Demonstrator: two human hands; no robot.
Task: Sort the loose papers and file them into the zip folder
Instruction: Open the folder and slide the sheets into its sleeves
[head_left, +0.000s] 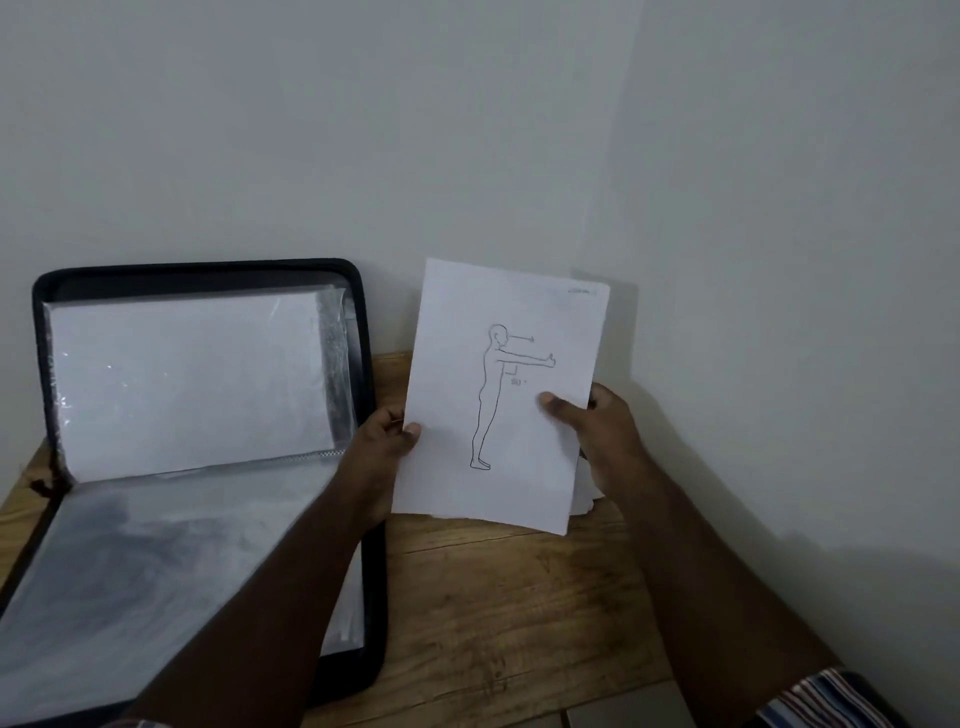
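Note:
I hold a white sheet (457, 364) upright above the table; it bears a line drawing of a standing figure with arms stretched forward. My left hand (376, 452) pinches its left edge, thumb on the front. My right hand (602, 431) grips its right edge, thumb on the printed side. More loose papers (584, 499) lie on the table under my right hand, mostly hidden. The black zip folder (371, 415) lies open at the left, its lid leaning on the wall, with clear plastic sleeves holding white sheets.
The wooden table (493, 597) runs into a corner of pale walls (467, 130). The folder covers its left half. A striped cloth (831, 701) shows at the bottom right edge.

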